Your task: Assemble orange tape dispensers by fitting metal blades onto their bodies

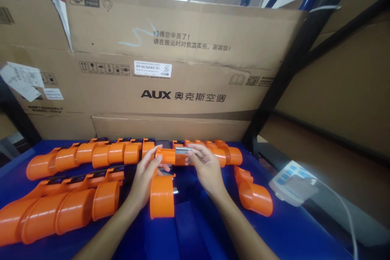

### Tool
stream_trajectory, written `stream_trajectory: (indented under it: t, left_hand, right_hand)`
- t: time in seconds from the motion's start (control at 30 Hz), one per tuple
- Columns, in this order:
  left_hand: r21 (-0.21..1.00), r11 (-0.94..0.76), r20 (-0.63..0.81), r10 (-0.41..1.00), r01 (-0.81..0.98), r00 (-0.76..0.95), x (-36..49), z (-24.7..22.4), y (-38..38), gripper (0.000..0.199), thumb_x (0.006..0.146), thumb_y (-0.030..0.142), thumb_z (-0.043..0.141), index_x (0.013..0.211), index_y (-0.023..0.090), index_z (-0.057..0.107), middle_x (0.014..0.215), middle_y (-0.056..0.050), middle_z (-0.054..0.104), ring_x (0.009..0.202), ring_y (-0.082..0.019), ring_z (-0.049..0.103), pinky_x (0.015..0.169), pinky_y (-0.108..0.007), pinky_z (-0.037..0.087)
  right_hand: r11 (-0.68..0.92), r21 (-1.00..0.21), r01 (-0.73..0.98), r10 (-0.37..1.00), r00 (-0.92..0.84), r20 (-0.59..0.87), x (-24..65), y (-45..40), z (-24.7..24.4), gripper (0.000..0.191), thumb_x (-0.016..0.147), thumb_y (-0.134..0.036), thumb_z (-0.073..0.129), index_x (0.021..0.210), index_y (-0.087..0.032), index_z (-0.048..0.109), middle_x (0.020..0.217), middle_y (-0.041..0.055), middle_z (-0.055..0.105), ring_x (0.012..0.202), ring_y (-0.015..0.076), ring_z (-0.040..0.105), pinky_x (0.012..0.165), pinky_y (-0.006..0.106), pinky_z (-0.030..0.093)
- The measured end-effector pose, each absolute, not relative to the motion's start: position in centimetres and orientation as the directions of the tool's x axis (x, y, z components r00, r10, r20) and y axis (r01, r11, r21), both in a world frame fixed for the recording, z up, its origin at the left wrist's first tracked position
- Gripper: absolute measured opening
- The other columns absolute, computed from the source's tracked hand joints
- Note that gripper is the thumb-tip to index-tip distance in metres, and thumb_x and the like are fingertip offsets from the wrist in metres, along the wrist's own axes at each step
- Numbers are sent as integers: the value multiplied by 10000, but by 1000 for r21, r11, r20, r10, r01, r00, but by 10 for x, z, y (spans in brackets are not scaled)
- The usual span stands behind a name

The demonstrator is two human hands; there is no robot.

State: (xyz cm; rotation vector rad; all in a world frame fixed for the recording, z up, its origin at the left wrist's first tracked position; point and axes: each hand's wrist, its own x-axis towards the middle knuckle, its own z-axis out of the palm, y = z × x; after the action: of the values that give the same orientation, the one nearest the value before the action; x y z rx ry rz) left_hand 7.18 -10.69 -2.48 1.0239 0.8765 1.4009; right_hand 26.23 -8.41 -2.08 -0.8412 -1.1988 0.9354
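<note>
My left hand (144,174) is closed around the top of an orange plastic part (162,197), a short wide ring with a narrow sleeve above it. The ring hangs below my fingers. My right hand (208,167) pinches a shiny silver metal piece (182,151) between thumb and fingers. The metal piece lies level against the right end of the orange sleeve; how far it goes inside is hidden. A small bit of metal (176,190) sticks out at the right of the ring.
Similar orange parts stand in a back row (100,155) and a front left row (73,209) on a blue surface (195,235). One orange part (256,197) lies apart at the right, near a white power strip (292,183) with a cable. Cardboard (170,107) walls the back.
</note>
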Motion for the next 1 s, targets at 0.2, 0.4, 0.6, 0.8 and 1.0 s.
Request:
stream_trajectory:
  t: [0.2,0.4,0.6,0.8,1.0]
  left_hand:
    - [934,-113,123,992,-339,7,71,-25,-106,654,882,512,685,1419,163,555,750,-43,701,564,-117,576,533,-193,428]
    - [964,-133,145,989,-230,33,69,-35,-100,703,886,543,678,1469,177,539,802,-63,729,602,-138,610,570,-220,458]
    - [964,-133,141,990,-230,21,70,-35,-104,737,884,553,682,1504,194,511,824,-59,746,627,-147,637,564,-218,456]
    - [964,-159,153,987,-214,-46,69,-31,-105,789,861,581,693,1519,191,501,860,-69,766,678,-176,676,568,-232,468]
    - [974,-167,169,986,-153,-2,70,-33,-107,823,856,590,693,1536,182,473,828,-62,763,654,-167,652,580,-244,480]
  right_hand:
    - [368,-925,-90,927,114,358,260,-87,-18,362,811,-454,802,1044,-200,689,759,6,713,593,143,620,601,285,538]
    - [394,-918,-32,915,109,389,255,-96,-17,316,854,-434,771,1054,-200,700,877,48,753,678,156,652,641,278,546]
    - [374,-921,-106,925,110,363,250,-97,-17,405,872,-421,766,1200,-213,650,860,46,784,750,192,719,677,294,571]
    - [386,-922,-25,917,115,381,254,-97,-19,373,878,-451,744,1153,-200,771,1005,80,816,921,266,761,835,407,614]
    - [432,-895,116,901,3,435,252,-107,-15,328,915,-459,696,1156,-259,795,1139,42,796,1104,311,724,1054,546,525]
